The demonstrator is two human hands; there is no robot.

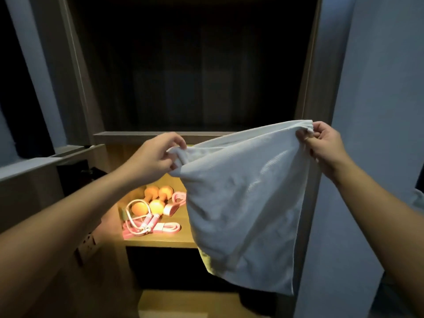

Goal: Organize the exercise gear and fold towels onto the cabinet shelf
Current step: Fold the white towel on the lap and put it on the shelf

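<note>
both hands, left hand point(158, 154) and right hand point(323, 143), pinch the white towel's point(247, 203) top corners at center frame, letting it hang flat, likely for folding; dumbbells point(156, 198) and jump rope point(142, 222) lie on the lit shelf point(160, 242) lower left.

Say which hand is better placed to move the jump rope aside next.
Probably the left hand: it pinches a corner of the towel near the jump rope, while the hanging towel screens it from the right hand.
</note>
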